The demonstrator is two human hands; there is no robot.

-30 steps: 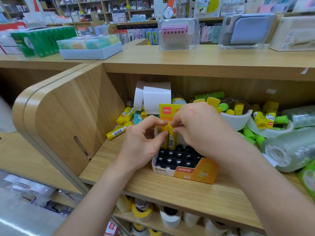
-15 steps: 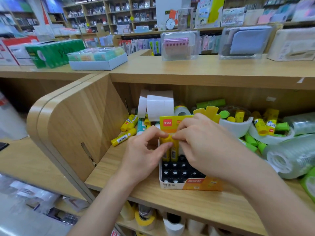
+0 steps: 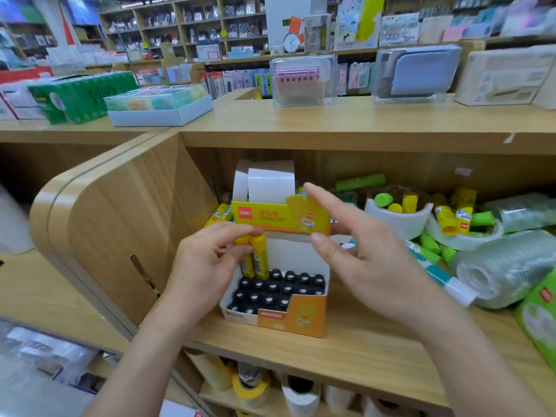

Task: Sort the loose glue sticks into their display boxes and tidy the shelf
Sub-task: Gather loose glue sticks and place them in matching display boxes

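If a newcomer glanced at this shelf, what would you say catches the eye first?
The orange display box at the shelf's middle, its rows of black tops showing. The left hand grips two yellow glue sticks at its back left corner; the right hand hovers open over the box.

- On my feed, the left hand (image 3: 204,266) and the right hand (image 3: 370,266) are both bare.
- The left forearm (image 3: 141,356) and the right forearm (image 3: 475,356) are bare too, right down to the frame's lower edge.
- I see slender fingers (image 3: 326,198) with short, plain nails.
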